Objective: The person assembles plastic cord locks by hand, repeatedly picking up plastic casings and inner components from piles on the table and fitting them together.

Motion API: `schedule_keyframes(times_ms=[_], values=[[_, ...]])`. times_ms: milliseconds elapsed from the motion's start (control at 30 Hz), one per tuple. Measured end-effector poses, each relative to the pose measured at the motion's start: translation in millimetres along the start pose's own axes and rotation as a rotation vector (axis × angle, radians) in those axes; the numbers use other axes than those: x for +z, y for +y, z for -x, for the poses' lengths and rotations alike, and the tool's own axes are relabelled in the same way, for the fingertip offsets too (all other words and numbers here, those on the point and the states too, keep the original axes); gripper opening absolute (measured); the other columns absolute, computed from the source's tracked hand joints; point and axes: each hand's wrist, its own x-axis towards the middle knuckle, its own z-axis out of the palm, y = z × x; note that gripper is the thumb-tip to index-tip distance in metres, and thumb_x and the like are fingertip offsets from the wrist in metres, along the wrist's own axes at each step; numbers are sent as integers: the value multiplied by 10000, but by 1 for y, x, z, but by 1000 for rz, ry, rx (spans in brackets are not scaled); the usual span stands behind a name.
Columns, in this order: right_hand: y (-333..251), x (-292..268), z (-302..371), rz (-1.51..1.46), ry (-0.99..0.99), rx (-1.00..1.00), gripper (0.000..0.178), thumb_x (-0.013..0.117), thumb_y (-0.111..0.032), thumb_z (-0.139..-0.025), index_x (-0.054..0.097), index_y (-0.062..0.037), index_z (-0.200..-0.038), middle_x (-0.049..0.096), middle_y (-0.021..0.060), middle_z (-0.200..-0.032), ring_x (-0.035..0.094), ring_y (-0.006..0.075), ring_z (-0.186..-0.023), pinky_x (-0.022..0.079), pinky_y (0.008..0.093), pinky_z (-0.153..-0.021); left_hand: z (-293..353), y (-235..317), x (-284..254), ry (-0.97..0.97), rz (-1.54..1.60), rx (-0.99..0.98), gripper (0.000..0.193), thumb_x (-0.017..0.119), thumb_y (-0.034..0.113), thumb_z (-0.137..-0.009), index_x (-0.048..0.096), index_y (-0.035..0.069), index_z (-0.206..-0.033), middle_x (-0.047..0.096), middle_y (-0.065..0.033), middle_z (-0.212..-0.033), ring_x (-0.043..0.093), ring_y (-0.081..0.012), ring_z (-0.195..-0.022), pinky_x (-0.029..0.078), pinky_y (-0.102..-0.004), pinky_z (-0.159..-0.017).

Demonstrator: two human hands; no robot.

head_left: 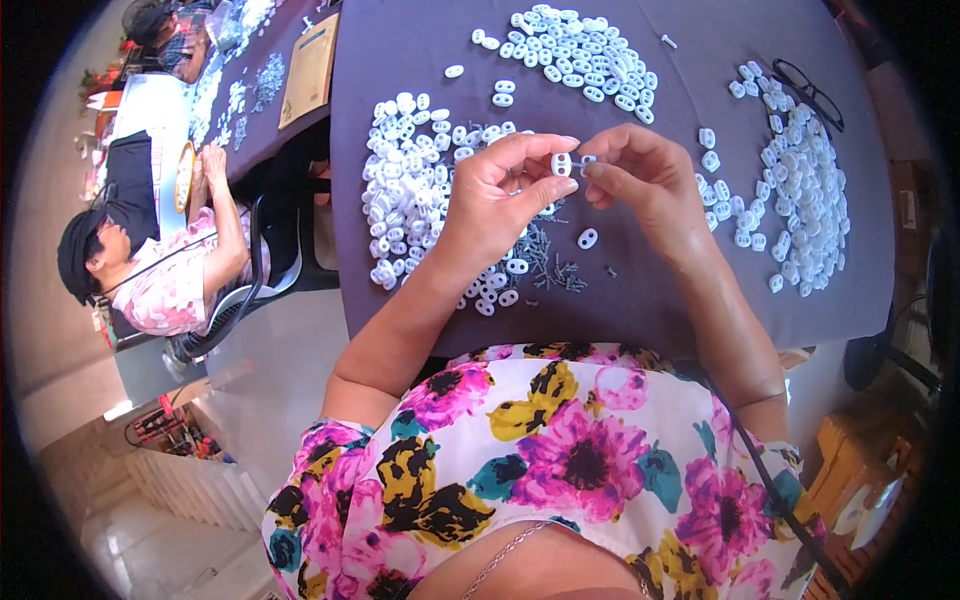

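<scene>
Now we pinch a white two-holed piece [561, 165] in our left hand [500, 192] above the table [400, 50] and a small, hard-to-make-out part [587, 160] in our right hand [642, 178], close beside it, so a slack grip could drop either one among the loose screws [546, 262] below

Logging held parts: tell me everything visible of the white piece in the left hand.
The white piece is a small oval, apparently plastic, with two dark holes. It stands lengthwise up the picture, one hole above the other, pinched by the left hand between thumb and index finger, above the dark tablecloth. Contact on its right is unclear.
</scene>
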Motion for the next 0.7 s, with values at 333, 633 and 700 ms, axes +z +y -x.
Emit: schedule_keyframes(times_ms=[333, 633, 700], values=[[-1, 0, 0, 103, 0, 8, 101, 619, -16, -874, 629, 8, -971, 640, 32, -804, 584, 74, -678, 484, 210, -619, 0, -3, 2, 31, -180, 80, 295, 712, -17, -783, 645, 28, -1067, 637, -5, -824, 586, -65, -753, 502, -227, -714], [-2, 0, 0, 27, -21, 50, 94, 626, -15, -873, 614, 5, -964, 639, 40, -803, 600, 84, -672, 496, 211, -610, 1, -5, 3, 19, -123, 36, 292, 718, -3, -788, 651, 27, -1070, 642, -12, -831, 593, -71, -759, 498, -227, -709], [-1, 0, -1, 20, -20, 50, 89, 627, -15, -873, 614, 5, -959, 639, 42, -802, 601, 85, -671, 499, 213, -611, 2, -9, 2, 21, -112, 48, 299, 721, 1, -788, 660, 31, -1080, 647, -14, -844, 592, -72, -761, 498, -228, -707]])
